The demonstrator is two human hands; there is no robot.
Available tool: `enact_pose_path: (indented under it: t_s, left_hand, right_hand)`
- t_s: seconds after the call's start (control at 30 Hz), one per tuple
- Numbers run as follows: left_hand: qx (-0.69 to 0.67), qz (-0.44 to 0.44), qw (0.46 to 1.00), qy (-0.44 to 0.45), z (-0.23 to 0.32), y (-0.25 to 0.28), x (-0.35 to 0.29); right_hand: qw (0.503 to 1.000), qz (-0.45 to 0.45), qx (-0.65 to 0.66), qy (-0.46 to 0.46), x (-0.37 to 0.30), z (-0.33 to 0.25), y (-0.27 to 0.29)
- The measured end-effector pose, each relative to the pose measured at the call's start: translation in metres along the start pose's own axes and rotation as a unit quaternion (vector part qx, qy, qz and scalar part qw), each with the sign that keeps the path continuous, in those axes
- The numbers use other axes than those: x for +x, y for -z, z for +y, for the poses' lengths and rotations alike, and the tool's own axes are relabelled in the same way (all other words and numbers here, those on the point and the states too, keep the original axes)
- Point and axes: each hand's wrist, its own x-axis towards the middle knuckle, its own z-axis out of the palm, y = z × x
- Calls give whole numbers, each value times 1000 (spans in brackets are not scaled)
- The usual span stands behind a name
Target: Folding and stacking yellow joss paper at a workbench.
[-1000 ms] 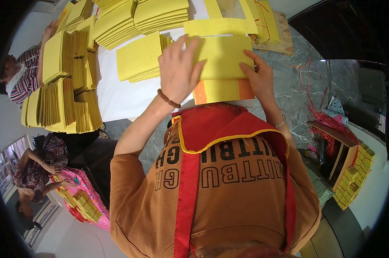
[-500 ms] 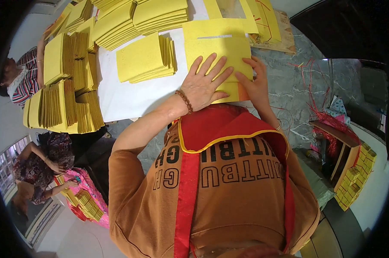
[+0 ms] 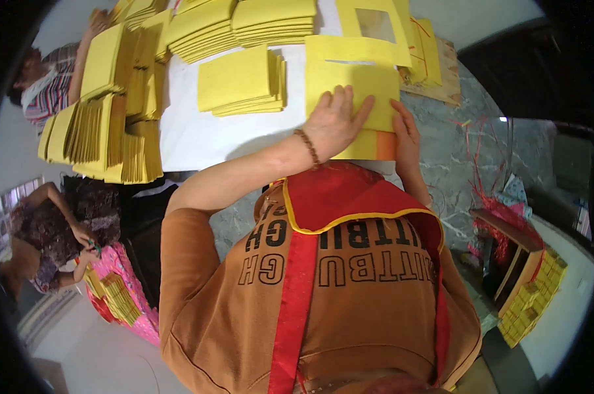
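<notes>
Grey marbled floor shows to the right of the desk, which has a white cover and stretches across the far side. At the desk the person wears a brown sweatshirt and a red apron edged in yellow. Two co-workers are on the left: one in a striped top, farther off, and one in dark patterned clothing, nearer, beside a pink cloth.

Fanned stacks of folded yellow paper crowd the desk's left end, and more flat yellow stacks lie along its far part. At the far right, a yellow bundle with red string lies on a wooden board. A smaller yellow pile sits alone mid-desk.

Right of that pile, at the near edge, is the yellow paper sheet being handled, with an orange strip at its near right corner. The left hand lies flat on it, palm down, fingers extended and clasping nothing. The right hand is upright at the sheet's right edge, fingers slightly bent; whether it pinches the edge cannot be told. A brown beaded bracelet circles the left wrist.
</notes>
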Motion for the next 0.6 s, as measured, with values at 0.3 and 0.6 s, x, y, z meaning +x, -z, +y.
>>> enact_pose_path:
  t_s: [0.3,0.6]
  left_hand:
    - [-82,204,969,113,-74,44,-34]
    - [-31,1,977,209,-139,-42,-142]
  right_hand:
    - [991,44,98,-74,-1,-20,1]
    - [989,56,75,-113,0,-16,-5]
